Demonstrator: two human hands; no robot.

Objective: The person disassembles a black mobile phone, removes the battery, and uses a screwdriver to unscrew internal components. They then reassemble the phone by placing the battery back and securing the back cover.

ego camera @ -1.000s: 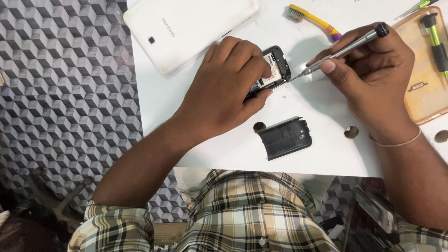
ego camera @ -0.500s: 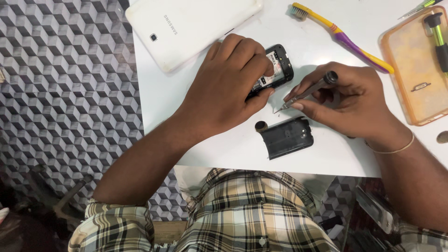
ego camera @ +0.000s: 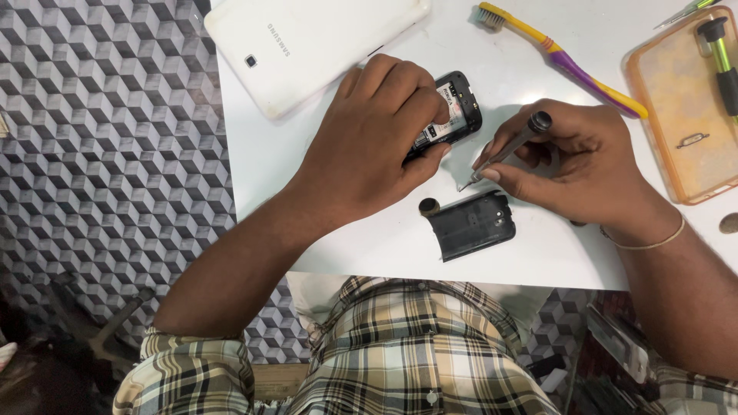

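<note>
My left hand (ego camera: pixel 377 146) presses down on a small black phone (ego camera: pixel 455 111) with its back removed, inner label showing, on the white table (ego camera: pixel 338 223). My right hand (ego camera: pixel 576 165) grips a slim grey screwdriver (ego camera: pixel 511 146), tip lowered to the tabletop just right of the phone. The phone's black back cover (ego camera: pixel 470 224) lies inside-up below the screwdriver tip, with a small dark round piece (ego camera: pixel 428 206) at its left corner.
A white tablet (ego camera: pixel 307 38) lies face down at the table's far left. A yellow and purple toothbrush (ego camera: pixel 561 58) and an orange phone case (ego camera: pixel 688 100) holding a green-handled screwdriver (ego camera: pixel 721 58) sit at the right. The table's front edge is near my lap.
My right hand has come down and left from above the phone, bringing the screwdriver tip to the tabletop near the back cover. The left hand has stayed on the phone.
</note>
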